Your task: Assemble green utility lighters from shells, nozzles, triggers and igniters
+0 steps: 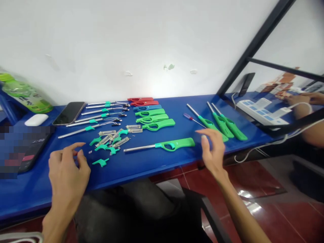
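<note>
My left hand (pixel 68 168) hovers at the table's front left, thumb and index finger apart, holding nothing visible. Small teal triggers (pixel 101 162) and clear fuel tanks (pixel 120 142) lie just right of it. My right hand (pixel 214 150) is open at the front edge, beside the handle end of a green long-necked lighter (pixel 181 144) lying flat with its metal tube pointing left. Behind the right hand are several more green lighters (pixel 224 125), one partly hidden by its fingers, and a small screwdriver (pixel 193 119).
Metal lighter tubes with wires (pixel 95 110) lie at the back left, next to red, blue and green handle shells (pixel 152 118). A phone (pixel 69 113), a white earphone case (pixel 36 119) and a bottle (pixel 25 94) stand left. At right are a frame post (pixel 253 47), a power strip (pixel 260 111) and another person's arm.
</note>
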### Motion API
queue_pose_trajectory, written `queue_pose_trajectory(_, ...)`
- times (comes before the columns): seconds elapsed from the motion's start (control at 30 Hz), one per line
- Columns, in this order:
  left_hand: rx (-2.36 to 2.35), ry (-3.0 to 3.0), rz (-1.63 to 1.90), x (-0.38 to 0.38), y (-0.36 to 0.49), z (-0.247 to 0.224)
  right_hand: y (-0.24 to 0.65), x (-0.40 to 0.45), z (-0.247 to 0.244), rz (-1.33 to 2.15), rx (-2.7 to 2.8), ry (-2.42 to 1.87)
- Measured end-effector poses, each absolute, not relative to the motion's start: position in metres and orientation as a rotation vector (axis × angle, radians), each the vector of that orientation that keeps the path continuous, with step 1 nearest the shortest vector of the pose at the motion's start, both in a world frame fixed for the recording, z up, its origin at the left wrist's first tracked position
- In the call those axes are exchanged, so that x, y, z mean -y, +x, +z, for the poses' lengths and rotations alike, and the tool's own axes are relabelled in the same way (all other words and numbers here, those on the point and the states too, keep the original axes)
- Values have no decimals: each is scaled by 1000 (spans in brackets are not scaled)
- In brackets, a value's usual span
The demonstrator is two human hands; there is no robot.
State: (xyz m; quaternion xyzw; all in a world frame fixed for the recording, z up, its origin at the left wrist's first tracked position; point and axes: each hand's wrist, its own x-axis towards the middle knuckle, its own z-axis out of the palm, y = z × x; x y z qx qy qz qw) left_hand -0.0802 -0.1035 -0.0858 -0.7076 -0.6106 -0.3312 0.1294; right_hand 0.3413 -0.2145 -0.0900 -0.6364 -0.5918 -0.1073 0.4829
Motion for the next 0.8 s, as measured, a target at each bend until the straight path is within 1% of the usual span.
queue_pose_trajectory(0.1,1806,-2177,-882,107,-76,-95,338,193,-93,-259,1460,-1598)
queue_pose_trajectory(0.3,1902,-2178,-821,110,-79,-100,342,198,-98,-266,1498,-1618)
queue_pose_trajectory(0.43,1987,-2117,-870,111,-73,-95,346,199,-94,-164,1592,-1609)
queue_pose_trajectory(0.6,2060,-2026,-901,114,-65,-88,341,197,-83,28,1862,-1687)
queue_pose_trajectory(0.8,1964,-2028,-915,116,-64,-88,313,187,-82,106,2090,-1626)
